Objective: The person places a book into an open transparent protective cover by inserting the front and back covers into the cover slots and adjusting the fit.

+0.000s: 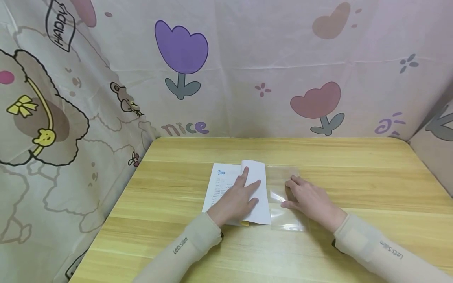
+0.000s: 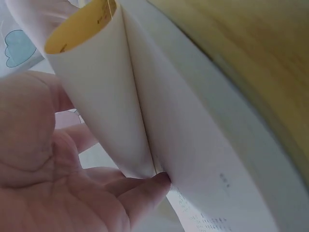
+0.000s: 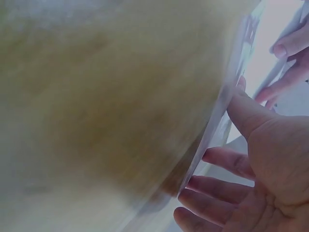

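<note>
An open book (image 1: 217,197) with a printed page lies mid-table. Its right-hand white leaf (image 1: 259,204) bends over in a curve, and the left wrist view shows a yellow inner side (image 2: 82,36) to that curve. My left hand (image 1: 235,198) rests on the white leaf with its fingers spread and presses it down. To the right of the leaf, a clear plastic book cover (image 1: 283,222) lies flat on the wood. My right hand (image 1: 311,198) touches this plastic, thumb and fingers apart. In the right wrist view its fingers (image 3: 224,188) lie along the plastic edge (image 3: 212,125).
The wooden table (image 1: 159,188) extends around the book on all sides. A patterned cloth (image 1: 240,47) with tulips hangs behind the table's back edge, and more cloth (image 1: 35,188) hangs at the left. Beige sleeves (image 1: 191,243) cover both forearms.
</note>
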A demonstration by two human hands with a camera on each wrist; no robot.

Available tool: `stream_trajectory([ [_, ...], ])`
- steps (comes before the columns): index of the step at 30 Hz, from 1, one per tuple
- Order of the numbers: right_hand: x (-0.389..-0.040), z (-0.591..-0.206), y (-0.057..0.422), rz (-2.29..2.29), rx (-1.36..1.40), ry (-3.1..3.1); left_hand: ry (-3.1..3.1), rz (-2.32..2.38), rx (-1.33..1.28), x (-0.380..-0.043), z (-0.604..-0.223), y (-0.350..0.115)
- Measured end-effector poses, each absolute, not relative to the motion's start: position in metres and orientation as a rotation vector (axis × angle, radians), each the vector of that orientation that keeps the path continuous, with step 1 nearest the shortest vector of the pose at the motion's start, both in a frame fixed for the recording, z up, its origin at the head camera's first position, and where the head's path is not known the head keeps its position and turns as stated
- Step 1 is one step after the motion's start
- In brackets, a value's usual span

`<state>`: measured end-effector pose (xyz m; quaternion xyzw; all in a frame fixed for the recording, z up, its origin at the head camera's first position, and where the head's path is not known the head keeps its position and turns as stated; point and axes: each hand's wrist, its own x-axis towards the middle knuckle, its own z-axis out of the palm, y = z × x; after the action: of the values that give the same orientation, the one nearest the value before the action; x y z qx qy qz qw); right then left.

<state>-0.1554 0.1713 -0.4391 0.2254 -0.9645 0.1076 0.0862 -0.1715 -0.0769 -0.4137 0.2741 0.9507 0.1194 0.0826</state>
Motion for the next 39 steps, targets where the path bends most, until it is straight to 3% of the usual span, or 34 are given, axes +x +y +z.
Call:
stream_trajectory([
  [17, -0.150, -0.440, 0.172, 0.357, 0.607, -3.001, 2.912, 0.053, 0.942, -0.173, -0.424, -0.072],
  [39, -0.148, -0.443, 0.173, 0.423, 0.629, -3.056, 2.907, 0.138, 0.856, -0.169, -0.424, -0.067],
])
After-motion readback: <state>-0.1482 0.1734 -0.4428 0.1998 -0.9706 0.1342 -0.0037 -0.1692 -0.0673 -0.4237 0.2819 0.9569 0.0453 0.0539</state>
